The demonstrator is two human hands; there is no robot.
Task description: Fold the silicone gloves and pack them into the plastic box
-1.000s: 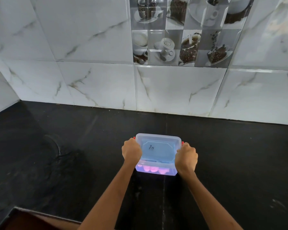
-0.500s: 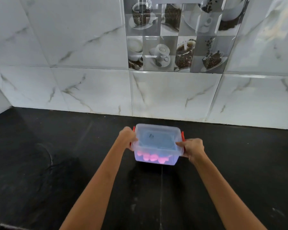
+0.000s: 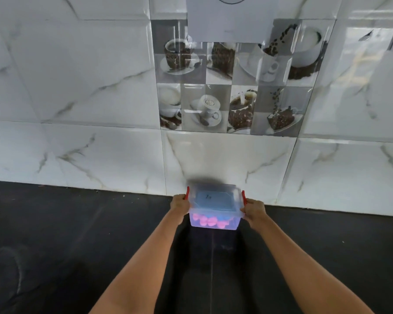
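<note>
Clear plastic makes up the box (image 3: 214, 209), which sits with its lid (image 3: 215, 197) on at the far side of the black counter (image 3: 77, 245), close to the marble-patterned wall tiles (image 3: 77, 98). Through its near wall show the gloves (image 3: 210, 220), a pink and blue bundle packed inside; their folds are too blurred to make out. A red latch (image 3: 187, 193) stands at the box's left end and another red latch (image 3: 243, 196) at its right end.

Both arms reach forward from the bottom of the view. The left hand (image 3: 179, 203) grips the left end of the box, its fingers closed around the side just below the latch. The right hand (image 3: 254, 208) grips the right end the same way, fingers curled against the side under the other latch. Above the box, a tile panel printed with coffee cups and beans (image 3: 232, 87) is set into the wall.
</note>
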